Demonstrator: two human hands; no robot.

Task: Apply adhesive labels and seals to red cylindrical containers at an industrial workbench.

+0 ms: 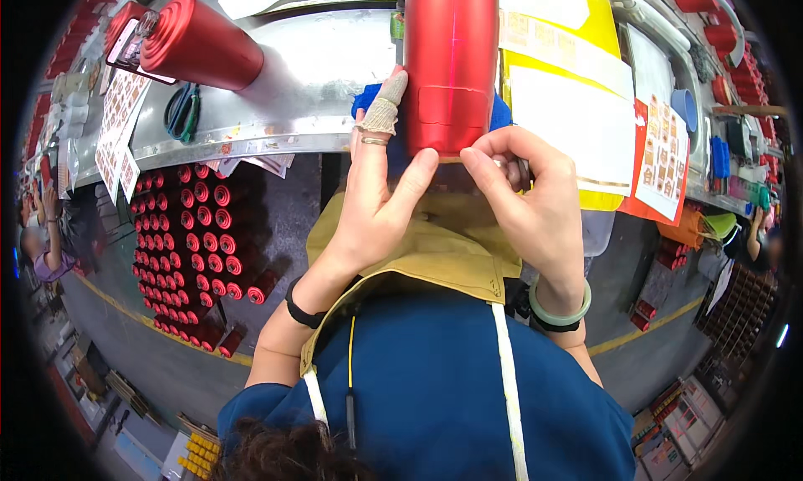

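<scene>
A glossy red metal cylinder (pixel 452 54) lies lengthwise in front of me on a blue cloth (pixel 366 103). Near its closest end, a thin rectangular outline like a film or decal (pixel 454 113) shows on the surface. My left hand (pixel 376 171) holds the cylinder's left side, fingers stretched along it and thumb at the near rim; a knitted cover wraps one finger. At the near right edge of the cylinder, my right hand (pixel 531 180) is closed in a pinch, its other fingers curled. Whatever lies between those fingertips is too small to make out.
Another red cylinder (pixel 205 46) stands at the left with a phone (pixel 130 48) against it. Teal-handled scissors (pixel 182 113) and printed sheets (pixel 121 117) lie nearby. White paper (pixel 569 121) and an orange-edged decal sheet (pixel 661 159) cover the right. Many red cylinders (pixel 192 243) stand below left.
</scene>
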